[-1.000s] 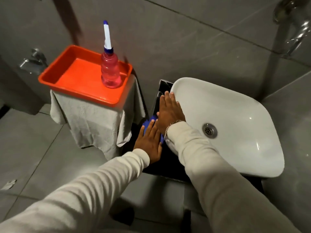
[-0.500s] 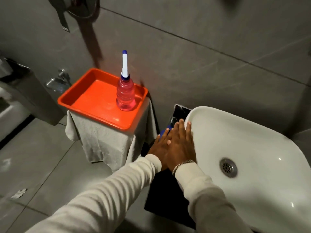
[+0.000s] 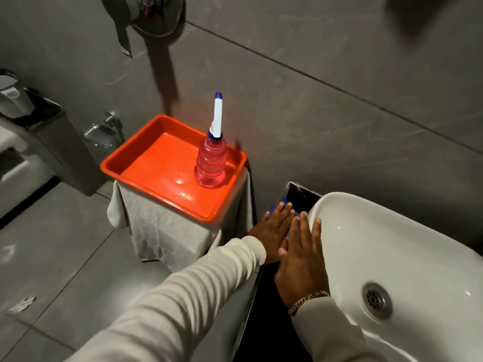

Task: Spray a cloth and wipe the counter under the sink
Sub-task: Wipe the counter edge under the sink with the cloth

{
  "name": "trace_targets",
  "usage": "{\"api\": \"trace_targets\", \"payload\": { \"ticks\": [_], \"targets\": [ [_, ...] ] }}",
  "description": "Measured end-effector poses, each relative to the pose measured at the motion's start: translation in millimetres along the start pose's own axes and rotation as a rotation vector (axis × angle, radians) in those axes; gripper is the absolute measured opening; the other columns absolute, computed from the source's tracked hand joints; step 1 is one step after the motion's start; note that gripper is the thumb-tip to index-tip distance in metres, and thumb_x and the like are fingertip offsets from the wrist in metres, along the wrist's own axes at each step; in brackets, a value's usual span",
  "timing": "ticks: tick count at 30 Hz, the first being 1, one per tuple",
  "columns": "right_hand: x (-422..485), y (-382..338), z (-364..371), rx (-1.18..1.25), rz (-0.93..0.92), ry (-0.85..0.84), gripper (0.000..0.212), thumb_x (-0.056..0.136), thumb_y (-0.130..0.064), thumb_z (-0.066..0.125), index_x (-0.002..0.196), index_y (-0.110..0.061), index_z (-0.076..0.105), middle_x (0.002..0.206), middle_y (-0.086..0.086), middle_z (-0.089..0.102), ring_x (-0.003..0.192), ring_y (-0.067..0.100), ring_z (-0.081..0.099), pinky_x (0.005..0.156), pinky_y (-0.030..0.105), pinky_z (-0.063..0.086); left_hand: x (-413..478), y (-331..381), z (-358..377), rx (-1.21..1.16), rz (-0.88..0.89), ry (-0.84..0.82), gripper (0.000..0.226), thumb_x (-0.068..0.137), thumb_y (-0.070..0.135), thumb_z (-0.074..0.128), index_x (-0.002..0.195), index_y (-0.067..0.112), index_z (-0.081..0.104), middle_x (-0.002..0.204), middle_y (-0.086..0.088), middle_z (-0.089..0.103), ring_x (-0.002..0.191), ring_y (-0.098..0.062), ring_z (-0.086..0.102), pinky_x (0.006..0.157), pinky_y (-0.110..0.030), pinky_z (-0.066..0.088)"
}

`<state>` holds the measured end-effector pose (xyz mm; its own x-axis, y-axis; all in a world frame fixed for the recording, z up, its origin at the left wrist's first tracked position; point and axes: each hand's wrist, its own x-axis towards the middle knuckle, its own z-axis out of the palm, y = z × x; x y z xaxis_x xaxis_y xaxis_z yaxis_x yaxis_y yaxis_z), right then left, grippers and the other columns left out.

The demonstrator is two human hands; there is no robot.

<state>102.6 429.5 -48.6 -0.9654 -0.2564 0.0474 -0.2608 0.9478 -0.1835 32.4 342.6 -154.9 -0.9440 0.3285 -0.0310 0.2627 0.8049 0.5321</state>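
A blue cloth (image 3: 275,208) lies on the black counter (image 3: 300,194) left of the white sink (image 3: 392,244), mostly hidden under my hands. My left hand (image 3: 274,231) presses flat on the cloth with its fingers together. Beside it my right hand (image 3: 303,259) also lies flat on the cloth, its fingers touching the sink's rim. The pink spray bottle (image 3: 211,163) with a white and blue nozzle stands upright in the orange tray (image 3: 156,163), apart from both hands.
The tray rests on a stand draped in a grey towel (image 3: 167,236). Grey tiled wall behind, grey floor tiles to the left. A wall tap (image 3: 104,129) and a toilet (image 3: 15,158) are at far left. The sink drain (image 3: 377,300) is at right.
Both hands have slid the cloth along the counter toward the back wall and now lie side by side. The camera has tilted up and left.
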Motion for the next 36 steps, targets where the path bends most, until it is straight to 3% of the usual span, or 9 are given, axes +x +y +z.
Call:
{"api": "trace_targets", "payload": {
  "ticks": [5,13,16,20,24,28,31,33,36],
  "targets": [
    [0.5,0.2,4.6,-0.116,0.044,0.002,0.072,0.069,-0.019,0.049,0.138,0.001,0.038,0.150,0.018,0.036,0.141,0.037,0.019,0.106,0.051,0.031,10.7,-6.5,-9.9,0.050,0.062,-0.041,0.067,0.094,0.034,0.037,0.150,0.014,0.006,0.161,-0.005,-0.004,0.148,-0.022,-0.009,0.119,-0.045,0.005],
    [3.9,2.9,3.5,-0.204,0.080,-0.061,0.077,0.065,-0.026,0.065,0.135,-0.001,0.043,0.143,0.020,0.045,0.132,0.041,0.040,0.100,0.050,0.037,51.3,-20.4,-21.9,0.036,0.077,-0.060,0.068,0.095,0.034,0.035,0.150,0.012,0.003,0.161,-0.005,-0.006,0.148,-0.023,-0.009,0.121,-0.047,0.007],
    [3.6,5.1,5.3,-0.207,0.072,-0.064,0.087,0.062,-0.026,0.076,0.137,-0.003,0.037,0.145,0.019,0.043,0.134,0.039,0.036,0.101,0.046,0.031,38.2,-24.7,-15.9,-0.011,0.087,-0.063,0.069,0.094,0.034,0.035,0.150,0.013,0.002,0.161,-0.005,-0.007,0.148,-0.022,-0.009,0.119,-0.044,0.006],
    [0.0,6.5,7.3,-0.179,0.075,-0.047,0.086,0.070,-0.028,0.064,0.144,-0.007,0.024,0.154,0.015,0.026,0.141,0.030,0.016,0.106,0.045,0.025,61.2,-22.7,-25.1,0.019,0.045,-0.099,0.072,0.093,0.032,0.037,0.150,0.012,-0.002,0.161,-0.005,-0.009,0.147,-0.022,-0.010,0.119,-0.047,0.007],
    [0.0,4.3,5.6,-0.186,0.098,-0.038,0.083,0.071,-0.029,0.055,0.145,-0.009,0.025,0.155,0.012,0.024,0.141,0.025,0.013,0.106,0.045,0.033,86.1,-23.5,-27.9,0.073,0.004,-0.076,0.071,0.092,0.032,0.033,0.150,0.013,-0.003,0.160,-0.003,-0.012,0.147,-0.021,-0.012,0.119,-0.051,0.006],
    [1.2,4.9,7.0,-0.171,0.129,-0.060,0.077,0.074,-0.035,0.041,0.145,-0.011,0.025,0.155,0.010,0.026,0.141,0.024,0.015,0.109,0.041,0.035,83.5,-14.8,-17.1,-0.377,-0.101,0.171,0.066,0.084,0.033,0.020,0.145,0.009,0.029,0.159,-0.012,0.011,0.148,-0.027,0.007,0.120,-0.042,0.012],
    [-0.1,7.3,10.1,-0.137,0.106,-0.038,0.078,0.078,-0.035,0.038,0.149,-0.016,0.012,0.159,0.005,0.010,0.144,0.020,0.002,0.112,0.041,0.024,91.8,-7.4,-22.3,-0.883,-0.393,0.380,0.059,0.074,0.020,0.038,0.129,0.004,0.053,0.146,-0.025,0.036,0.136,-0.036,0.035,0.112,-0.027,0.022],
    [-1.5,7.4,9.4,-0.074,0.088,-0.056,0.079,0.080,-0.034,0.035,0.149,-0.020,-0.001,0.159,-0.001,-0.007,0.144,0.015,-0.013,0.116,0.039,0.010,97.1,-12.8,-34.0,-0.988,-0.550,0.342,0.067,0.070,0.015,0.053,0.135,0.003,0.042,0.139,-0.023,0.044,0.127,-0.035,0.045,0.107,-0.030,0.032],
    [-3.1,4.9,3.9,-0.015,0.071,-0.045,0.079,0.081,-0.032,0.035,0.147,-0.023,-0.008,0.157,-0.005,-0.014,0.142,0.012,-0.020,0.116,0.039,0.003,105.0,-28.5,-46.9,-1.067,-0.786,0.063,0.077,0.072,0.018,0.074,0.136,0.000,0.034,0.135,-0.022,0.050,0.116,-0.033,0.056,0.096,-0.038,0.048]
  ]
}}
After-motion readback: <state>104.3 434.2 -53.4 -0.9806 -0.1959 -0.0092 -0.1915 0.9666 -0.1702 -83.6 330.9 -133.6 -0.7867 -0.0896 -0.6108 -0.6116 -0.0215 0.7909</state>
